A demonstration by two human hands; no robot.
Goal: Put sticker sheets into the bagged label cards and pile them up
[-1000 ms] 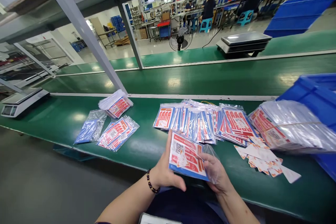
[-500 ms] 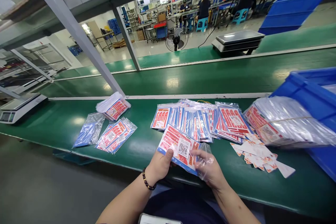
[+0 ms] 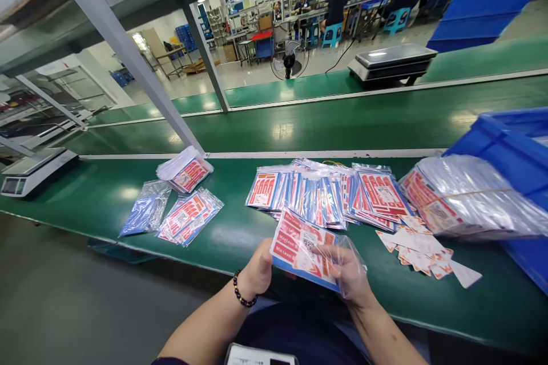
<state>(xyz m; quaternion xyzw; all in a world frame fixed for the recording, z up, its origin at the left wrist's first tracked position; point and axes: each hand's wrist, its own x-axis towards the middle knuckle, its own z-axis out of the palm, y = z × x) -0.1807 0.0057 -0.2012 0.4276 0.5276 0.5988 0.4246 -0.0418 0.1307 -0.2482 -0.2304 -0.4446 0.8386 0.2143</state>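
Observation:
A clear plastic bag with a red, white and blue printed card (image 3: pixel 295 248) inside is tilted in front of me over the bench edge. My right hand (image 3: pixel 349 274) pinches its right end, thumb and fingers over the loose clear flap and the card's QR code. My left hand (image 3: pixel 257 274), with a dark bead bracelet, is closed at the card's left edge; its fingers are mostly hidden beneath. Just beyond lies a row of similar bagged cards (image 3: pixel 308 197). Small loose white and orange cards (image 3: pixel 422 248) are scattered to the right.
At left lie a fanned pile of bagged cards (image 3: pixel 190 217), a bag with blue contents (image 3: pixel 145 211) and another stack (image 3: pixel 188 171). A banded bundle (image 3: pixel 466 194) leans against a blue bin (image 3: pixel 514 131) at right. Scales (image 3: pixel 36 171) stand far left; a shelf post (image 3: pixel 128 57) rises behind.
The bagged card has shifted slightly right and towards me. My left thumb has come off its printed face to the left edge, while my right hand keeps its pinch.

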